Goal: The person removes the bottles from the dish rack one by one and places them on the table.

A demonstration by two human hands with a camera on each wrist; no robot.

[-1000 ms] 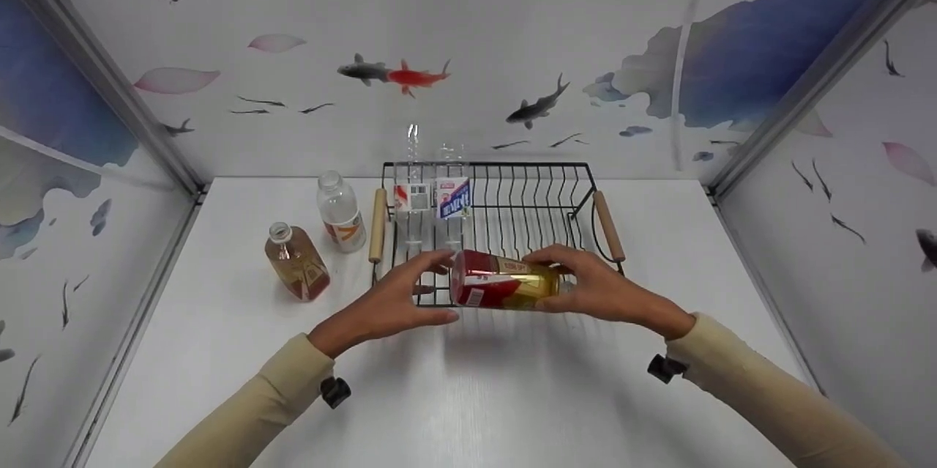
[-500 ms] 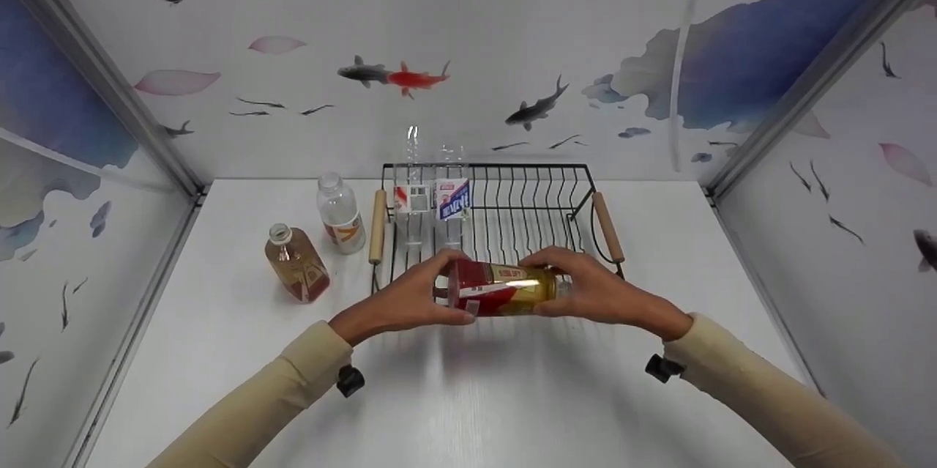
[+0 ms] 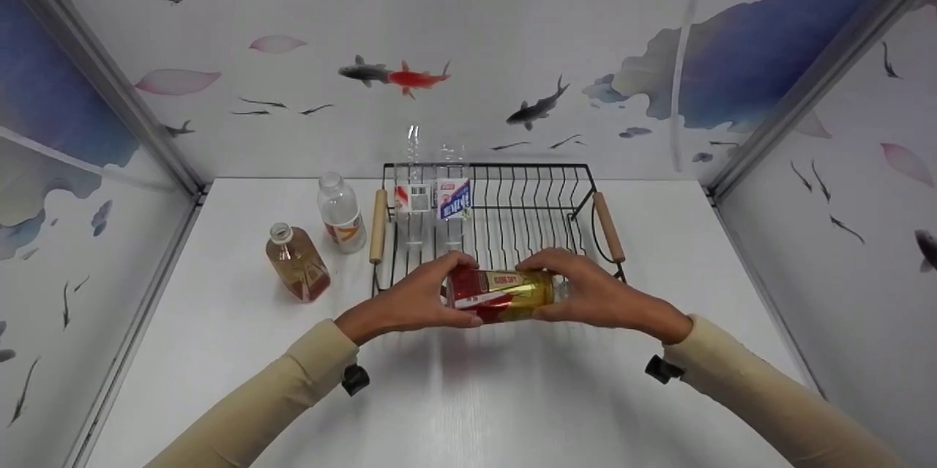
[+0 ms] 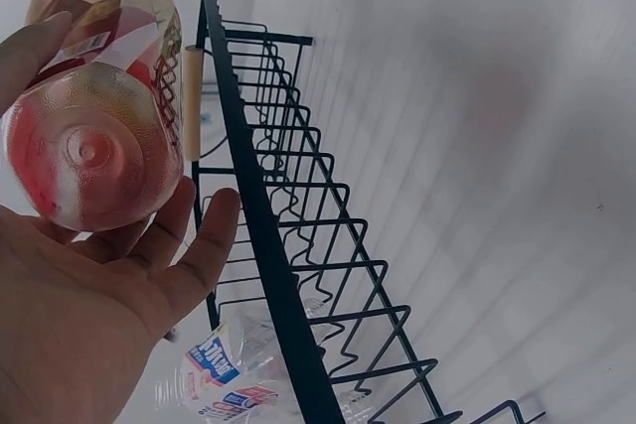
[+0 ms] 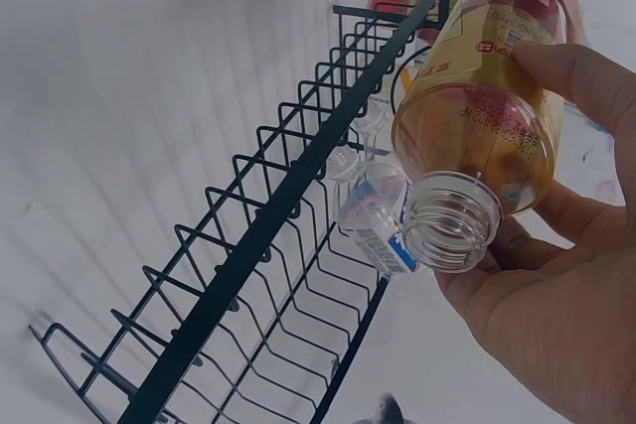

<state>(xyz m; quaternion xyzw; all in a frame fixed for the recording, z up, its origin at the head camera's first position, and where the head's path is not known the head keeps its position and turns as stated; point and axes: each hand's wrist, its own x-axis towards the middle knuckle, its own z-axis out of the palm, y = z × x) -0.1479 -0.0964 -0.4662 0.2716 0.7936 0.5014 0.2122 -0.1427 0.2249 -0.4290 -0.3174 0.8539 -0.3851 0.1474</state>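
Note:
A plastic bottle (image 3: 501, 296) with a red and yellow label lies sideways between my two hands, held up in front of the rack. Its base points left and its uncapped neck right. My left hand (image 3: 413, 299) grips the base end, thumb on the near side; in the left wrist view the fingers curve under the round bottle base (image 4: 89, 151). My right hand (image 3: 596, 292) holds the shoulder end. The right wrist view shows the open threaded mouth (image 5: 452, 223) just beyond those fingers. Behind the hands stands a black wire rack (image 3: 527, 164), its front partly hidden.
Two clear labelled bottles, one (image 3: 415, 198) beside the other (image 3: 454, 198), sit in the rack's left part. Left of the rack stand a clear bottle (image 3: 342, 219) and a brownish bottle (image 3: 296, 263), both uncapped. The rack has wooden handles (image 3: 378, 226). Patterned walls enclose the white table (image 3: 468, 409).
My left hand has moved right and closed round the bottle's base. The bottle has come slightly nearer and turned a little about its length. The right hand keeps its hold.

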